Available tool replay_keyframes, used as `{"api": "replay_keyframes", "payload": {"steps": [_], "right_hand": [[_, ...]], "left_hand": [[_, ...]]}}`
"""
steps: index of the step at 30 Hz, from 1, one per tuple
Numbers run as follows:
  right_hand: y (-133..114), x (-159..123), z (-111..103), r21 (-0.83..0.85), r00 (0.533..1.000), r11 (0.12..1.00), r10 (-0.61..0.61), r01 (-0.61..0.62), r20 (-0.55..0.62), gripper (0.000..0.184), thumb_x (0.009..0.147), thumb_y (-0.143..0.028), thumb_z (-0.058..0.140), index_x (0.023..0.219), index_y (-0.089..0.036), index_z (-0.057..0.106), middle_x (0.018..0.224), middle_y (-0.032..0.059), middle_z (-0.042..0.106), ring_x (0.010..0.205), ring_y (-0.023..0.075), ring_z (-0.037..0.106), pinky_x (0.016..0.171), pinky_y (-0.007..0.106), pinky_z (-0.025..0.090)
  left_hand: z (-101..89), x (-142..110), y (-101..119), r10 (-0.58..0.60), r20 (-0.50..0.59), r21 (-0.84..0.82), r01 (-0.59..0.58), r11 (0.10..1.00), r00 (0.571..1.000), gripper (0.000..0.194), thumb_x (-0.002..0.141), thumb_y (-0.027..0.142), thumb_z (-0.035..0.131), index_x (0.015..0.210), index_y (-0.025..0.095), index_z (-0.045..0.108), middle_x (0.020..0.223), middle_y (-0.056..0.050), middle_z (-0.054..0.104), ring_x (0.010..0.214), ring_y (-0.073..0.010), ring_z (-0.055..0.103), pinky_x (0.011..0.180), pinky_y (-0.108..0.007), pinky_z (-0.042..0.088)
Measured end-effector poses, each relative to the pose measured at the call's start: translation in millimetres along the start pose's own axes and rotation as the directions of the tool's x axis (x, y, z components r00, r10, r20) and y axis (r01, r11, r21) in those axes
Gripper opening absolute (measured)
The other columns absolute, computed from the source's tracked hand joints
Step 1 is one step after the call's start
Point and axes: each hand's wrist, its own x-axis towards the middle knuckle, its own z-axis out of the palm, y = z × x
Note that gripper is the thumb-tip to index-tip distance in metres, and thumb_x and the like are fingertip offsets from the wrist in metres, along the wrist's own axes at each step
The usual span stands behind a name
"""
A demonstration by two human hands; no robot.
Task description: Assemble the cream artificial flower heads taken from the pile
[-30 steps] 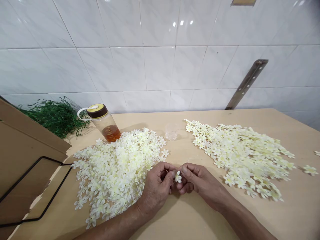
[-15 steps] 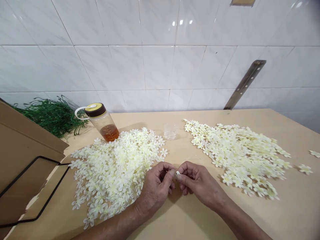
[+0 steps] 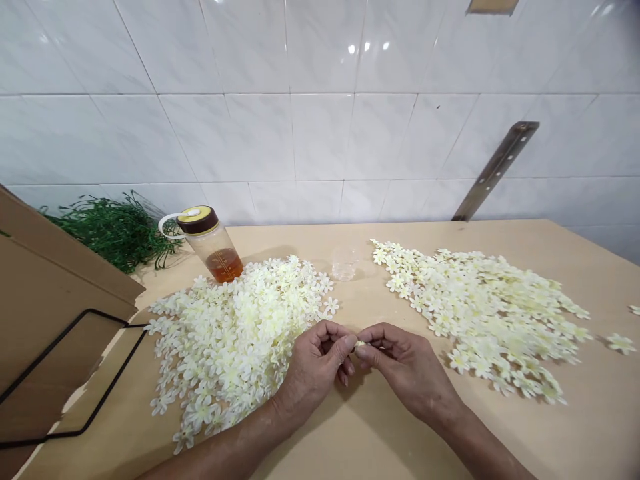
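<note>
Left hand (image 3: 316,360) and right hand (image 3: 407,363) meet above the near middle of the worktop (image 3: 600,400), thumb and fingers of each clamped on one small pale piece (image 3: 359,344), probably a flower, mostly hidden. It sits between the flower heap (image 3: 235,333) at left and the flower spread (image 3: 490,313) at right. Step in hand, judged: fingertip handling of this single piece. Next move seems to call for a light, precise two-handed pinch

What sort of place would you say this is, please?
Probably an indoor craft workspace: heaps of pale flowers lie on a table, and a tangle of green stems sits near its back left corner.
</note>
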Motion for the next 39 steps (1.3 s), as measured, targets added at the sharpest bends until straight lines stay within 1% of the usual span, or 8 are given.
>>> {"api": "replay_keyframes", "payload": {"steps": [6, 10, 14, 20, 23, 26, 32, 39], "right_hand": [[-4, 1, -3, 0.132, 1.0, 0.991, 0.003, -0.006, 0.022, 0.023, 0.082, -0.039, 0.07, 0.086, -0.017, 0.069, 0.067, 0.0018, 0.068, 0.064, 0.0153, 0.062, 0.062, 0.028, 0.049], [-4, 0, -3, 0.168, 1.0, 0.986, -0.007, 0.007, 0.004, 0.025, 0.08, -0.04, 0.072, 0.085, -0.016, 0.07, 0.063, 0.002, 0.066, 0.06, 0.0143, 0.06, 0.059, 0.028, 0.048], [-3, -2, 0, 0.206, 0.997, 0.979, -0.009, -0.007, 0.076, 0.025, 0.079, -0.039, 0.073, 0.086, -0.016, 0.066, 0.064, 0.0014, 0.065, 0.058, 0.0133, 0.058, 0.056, 0.027, 0.048], [2, -2, -2, -0.078, 0.992, 0.989, -0.122, 0.123, 0.018, 0.021, 0.084, -0.035, 0.067, 0.097, -0.019, 0.071, 0.075, 0.0028, 0.064, 0.061, 0.0131, 0.059, 0.056, 0.026, 0.05], [3, 0, -9, -0.316, 0.962, 0.916, -0.271, 0.248, -0.032, 0.014, 0.084, -0.031, 0.068, 0.093, -0.024, 0.076, 0.074, 0.0017, 0.063, 0.062, 0.0127, 0.06, 0.056, 0.024, 0.049], [3, 0, -13, -0.459, 0.923, 0.821, -0.386, 0.338, -0.01, 0.013, 0.086, -0.025, 0.066, 0.093, -0.026, 0.077, 0.071, 0.0002, 0.064, 0.062, 0.0113, 0.061, 0.058, 0.021, 0.048], [2, -2, -9, -0.493, 0.894, 0.767, -0.444, 0.41, 0.053, 0.025, 0.091, -0.016, 0.055, 0.109, -0.022, 0.071, 0.089, 0.0046, 0.067, 0.079, 0.0139, 0.065, 0.071, 0.023, 0.051], [-6, -4, -14, -0.46, 0.936, 0.816, -0.31, 0.351, 0.165, 0.032, 0.089, -0.015, 0.059, 0.117, -0.029, 0.067, 0.096, 0.0019, 0.069, 0.084, 0.0139, 0.065, 0.074, 0.023, 0.05]], "left_hand": [[-3.0, 4, 12, -0.12, 0.124, -0.136, 0.137, 0.981, 0.985, 0.032, 0.08, 0.04, 0.07, 0.092, 0.012, 0.06, 0.058, 0.0, 0.062, 0.047, -0.0094, 0.055, 0.047, -0.02, 0.044], [-2.7, 2, 13, -0.183, 0.185, -0.244, 0.225, 0.943, 0.966, 0.027, 0.079, 0.036, 0.073, 0.088, 0.014, 0.06, 0.061, -0.001, 0.063, 0.048, -0.0076, 0.053, 0.046, -0.019, 0.039], [-0.2, 0, 12, -0.25, 0.198, -0.314, 0.303, 0.9, 0.948, 0.027, 0.078, 0.036, 0.074, 0.08, 0.014, 0.06, 0.053, 0.001, 0.059, 0.042, -0.006, 0.047, 0.043, -0.018, 0.033], [4.5, -4, 13, -0.227, 0.145, -0.24, 0.257, 0.936, 0.963, 0.03, 0.081, 0.04, 0.069, 0.073, 0.013, 0.06, 0.051, 0.0, 0.059, 0.041, -0.0075, 0.048, 0.046, -0.02, 0.036], [5.6, -6, 9, -0.201, 0.144, -0.129, 0.22, 0.967, 0.969, 0.036, 0.083, 0.046, 0.065, 0.078, 0.011, 0.063, 0.054, -0.004, 0.062, 0.043, -0.0102, 0.052, 0.047, -0.022, 0.041], [6.2, -7, 6, -0.212, 0.175, -0.114, 0.233, 0.966, 0.962, 0.041, 0.087, 0.051, 0.057, 0.081, 0.011, 0.064, 0.055, -0.005, 0.063, 0.045, -0.0126, 0.056, 0.047, -0.023, 0.044], [6.2, -7, 9, -0.192, 0.169, -0.098, 0.21, 0.973, 0.967, 0.039, 0.085, 0.05, 0.06, 0.081, 0.011, 0.063, 0.055, -0.004, 0.062, 0.044, -0.011, 0.055, 0.046, -0.021, 0.044], [2.4, -5, -2, -0.155, 0.118, -0.084, 0.166, 0.983, 0.981, 0.035, 0.085, 0.048, 0.061, 0.082, 0.013, 0.059, 0.052, -0.001, 0.061, 0.04, -0.0099, 0.052, 0.041, -0.02, 0.041]]}}
